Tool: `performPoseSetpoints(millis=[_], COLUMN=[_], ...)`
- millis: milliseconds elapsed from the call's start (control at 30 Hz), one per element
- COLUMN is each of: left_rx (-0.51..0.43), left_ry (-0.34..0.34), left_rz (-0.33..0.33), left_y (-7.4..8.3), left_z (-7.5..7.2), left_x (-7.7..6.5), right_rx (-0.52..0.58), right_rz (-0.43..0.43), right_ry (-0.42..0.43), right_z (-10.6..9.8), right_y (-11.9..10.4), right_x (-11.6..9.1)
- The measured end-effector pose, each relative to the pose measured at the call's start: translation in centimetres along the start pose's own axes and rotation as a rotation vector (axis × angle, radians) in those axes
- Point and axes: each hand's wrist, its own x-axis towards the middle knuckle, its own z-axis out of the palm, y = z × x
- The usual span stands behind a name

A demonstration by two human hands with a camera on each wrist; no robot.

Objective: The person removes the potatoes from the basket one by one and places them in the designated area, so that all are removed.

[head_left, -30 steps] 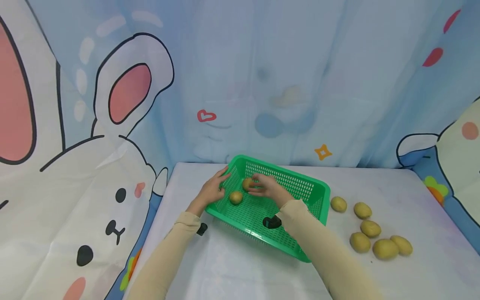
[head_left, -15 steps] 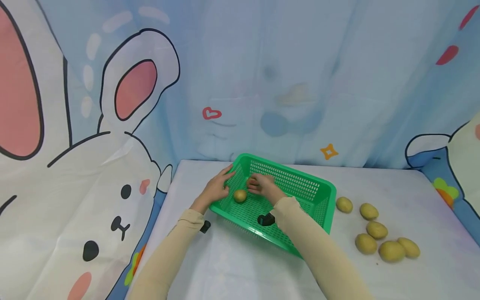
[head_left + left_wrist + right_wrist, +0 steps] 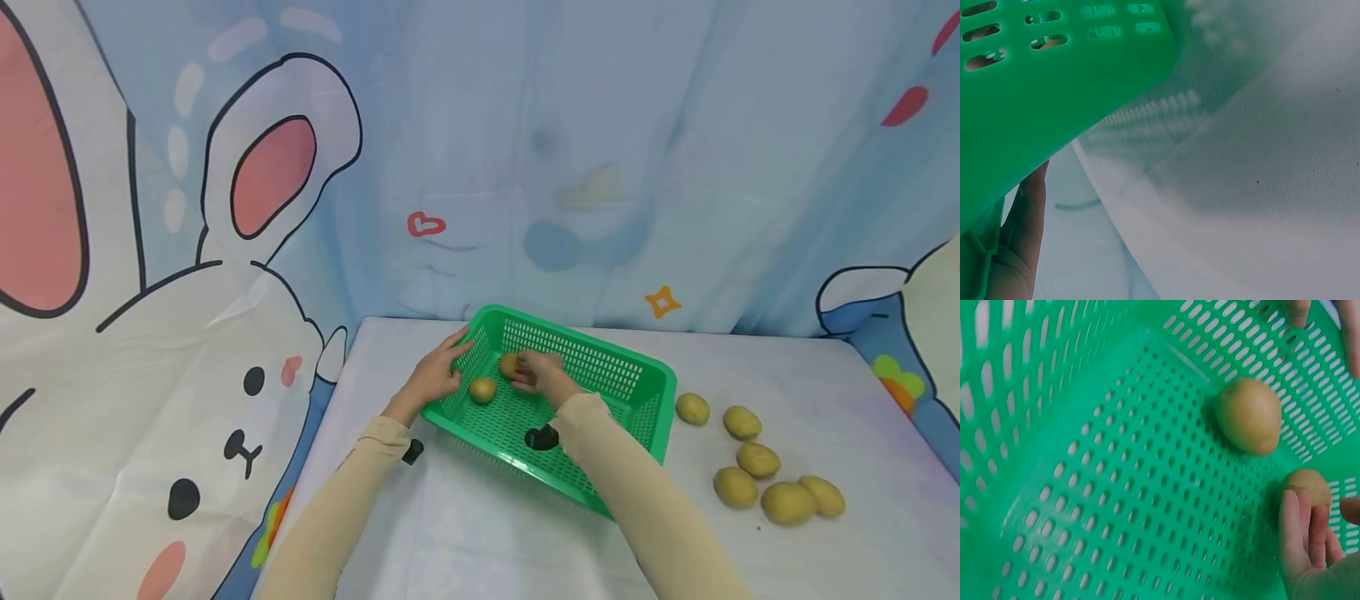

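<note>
Fingers (image 3: pixel 1292 528) of the right hand (image 3: pixel 542 375) extend loosely, thumb apart, a potato (image 3: pixel 1307 482) just beyond their tips inside the green plastic basket (image 3: pixel 588 354); spread fingers of the left hand (image 3: pixel 430 381) touch its rim.

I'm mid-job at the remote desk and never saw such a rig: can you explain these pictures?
No machine here: a person works bare-handed, in cream sleeves. The wide picture comes from a head-worn camera; the two close ones from a camera on each wrist. A green basket stands on a white-covered table, with two potatoes inside and six others to its right. The left hand holds the basket's left rim. The right hand is inside, fingers loosely extended at the far potato; whether they touch it, I can't tell.
</note>
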Motion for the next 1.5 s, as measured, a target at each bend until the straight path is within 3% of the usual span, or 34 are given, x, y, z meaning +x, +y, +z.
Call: performPoseSetpoints(millis=[267, 600, 1100, 1500], left_rx=[-0.005, -0.001, 0.003, 0.003], left_ry=[0.005, 0.012, 0.004, 0.001], left_rz=[0.019, 0.033, 0.027, 0.029], left_y=[0.2, 0.6, 0.6, 0.0], left_z=[0.2, 0.2, 0.0, 0.1], left_x=[0.3, 0.5, 0.6, 0.1], right_rx=[-0.037, -0.047, 0.019, 0.016], right_rz=[0.017, -0.001, -0.048, -0.101], right_ry=[-0.015, -0.048, -0.082, -0.343], right_z=[-1.1, -0.4, -0.8, -3.9], right_y=[0.7, 0.5, 1.7, 1.5], right_x=[0.2, 0.3, 1.5, 1.9])
